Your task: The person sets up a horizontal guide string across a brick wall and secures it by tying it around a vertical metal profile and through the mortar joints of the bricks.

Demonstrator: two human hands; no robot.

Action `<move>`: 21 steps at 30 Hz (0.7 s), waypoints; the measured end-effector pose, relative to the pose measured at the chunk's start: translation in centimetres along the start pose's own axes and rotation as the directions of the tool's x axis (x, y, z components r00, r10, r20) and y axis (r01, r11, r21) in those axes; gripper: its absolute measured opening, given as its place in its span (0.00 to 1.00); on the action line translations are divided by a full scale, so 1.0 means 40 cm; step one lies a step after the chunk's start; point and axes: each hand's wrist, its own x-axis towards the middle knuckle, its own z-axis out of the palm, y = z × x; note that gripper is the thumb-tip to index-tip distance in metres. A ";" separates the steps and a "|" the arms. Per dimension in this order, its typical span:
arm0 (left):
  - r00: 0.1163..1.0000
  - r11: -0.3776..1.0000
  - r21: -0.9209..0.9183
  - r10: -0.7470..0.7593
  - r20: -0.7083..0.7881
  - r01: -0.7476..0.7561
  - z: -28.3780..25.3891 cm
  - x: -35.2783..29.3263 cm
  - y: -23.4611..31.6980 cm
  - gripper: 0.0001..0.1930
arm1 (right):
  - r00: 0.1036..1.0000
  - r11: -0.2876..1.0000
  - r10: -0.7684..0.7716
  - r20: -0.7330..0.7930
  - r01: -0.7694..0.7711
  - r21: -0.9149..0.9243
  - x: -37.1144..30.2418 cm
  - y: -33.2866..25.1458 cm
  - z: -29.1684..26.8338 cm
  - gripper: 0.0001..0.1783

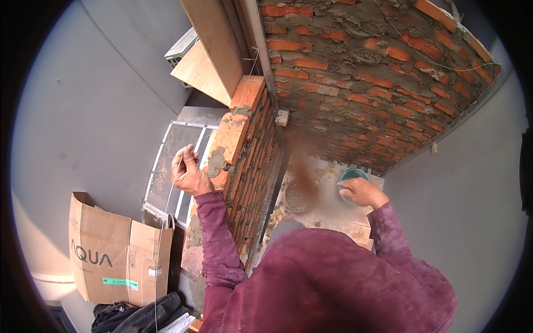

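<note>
My left hand (191,173) is raised beside the low brick wall (230,139), its fingertips pinched on a thin white string (167,208). From those fingers the string runs down past the cardboard box toward the lower edge. Grey mortar (217,161) lies in a lump on the wall's top, close to this hand. My right hand (363,192) is out to the right, above the floor, with its fingers curled; what they hold, if anything, is hidden. Partly behind it, a teal bucket (355,174) stands on the floor.
A mortar-smeared brick wall (355,83) rises ahead, with another string (427,58) across it. Wooden boards (216,50) stand at the upper left. Below are a framed panel (172,155), a cardboard box (100,250) and dark cloth (141,313). A brown blur over the floor is unclear.
</note>
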 end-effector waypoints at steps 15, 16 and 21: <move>0.976 0.979 -0.087 -0.172 0.135 0.184 0.344 0.081 -0.218 0.08 | 0.972 0.691 0.030 -0.232 0.148 0.708 0.654 -0.118 -0.402 0.18; 0.979 0.980 -0.109 -0.154 0.136 0.169 0.361 0.085 -0.227 0.08 | 0.975 0.652 0.042 -0.218 0.139 0.746 0.694 -0.126 -0.430 0.17; 0.977 0.996 0.049 -0.077 0.200 0.069 0.458 0.085 -0.280 0.07 | 0.972 0.627 0.097 -0.216 0.109 0.771 0.891 -0.120 -0.496 0.18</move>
